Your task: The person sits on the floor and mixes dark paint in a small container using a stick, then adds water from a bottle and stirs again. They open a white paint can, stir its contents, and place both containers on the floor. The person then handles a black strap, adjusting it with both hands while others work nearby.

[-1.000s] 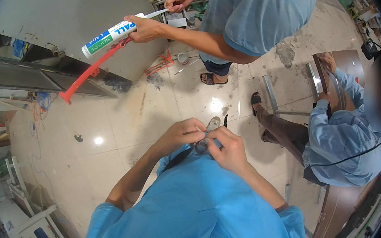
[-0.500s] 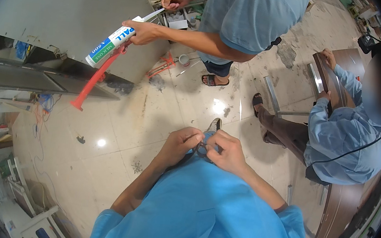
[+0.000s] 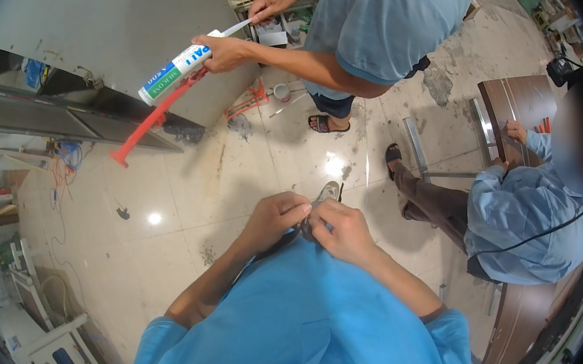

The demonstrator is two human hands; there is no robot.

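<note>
Close together in front of my blue shirt [image 3: 291, 306], my left hand [image 3: 275, 218] and my right hand [image 3: 345, 232] are both closed, thumbs against the bent fingers. A thin dark strap-like piece [image 3: 305, 229] shows between them; its kind is too small to make out. Just beyond the fingers is a shoe [image 3: 329, 188]. Ahead of me, a co-worker in a grey-blue shirt [image 3: 383, 26] holds a red caulking gun [image 3: 144, 129] loaded with a white, blue and green sealant tube [image 3: 177, 73]. That person's other hand [image 3: 269, 6] touches the nozzle.
At the right, another person [image 3: 528, 211] handles a brown wooden panel [image 3: 527, 102]. Metal strips [image 3: 416, 145] lie on the tiled floor [image 3: 188, 191]. A grey cabinet [image 3: 122, 16] stands at the left, with loose cables [image 3: 59, 204] below. A small pot [image 3: 281, 93] sits farther off.
My right hand has shifted slightly left, closer to my left hand, and less of the dark piece shows. The caulking gun moved slightly right. The other person's upper hand moved down the panel.
</note>
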